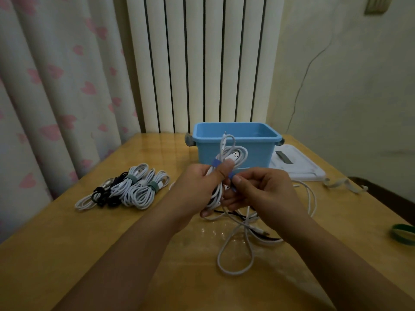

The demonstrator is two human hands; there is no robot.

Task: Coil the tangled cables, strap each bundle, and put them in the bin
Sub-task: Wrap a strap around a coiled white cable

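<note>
1. Table (pixel 67 254): approx 3 strapped bundles (pixel 125 189) at left, not yet binned; loose tangle (pixel 242 234) w/ white & black cables still lying under hands.
2. Blue bin (pixel 238 149) at back centre: looks empty as far as visible.
3. Left hand (pixel 199 185) gripping white coil (pixel 226 158), held up in front of bin.
4. Right hand (pixel 258 189) pinching blue strap (pixel 231 176) round coil; strapping underway, not closed.
5. Spare straps (pixel 345 184) at right.

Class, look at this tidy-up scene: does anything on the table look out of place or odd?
Yes. The strapped bundles lie on the table's left side, not in the blue bin. Loose cables sprawl tangled under the hands, while the left hand grips a coil and the right hand pinches its blue strap.
</note>
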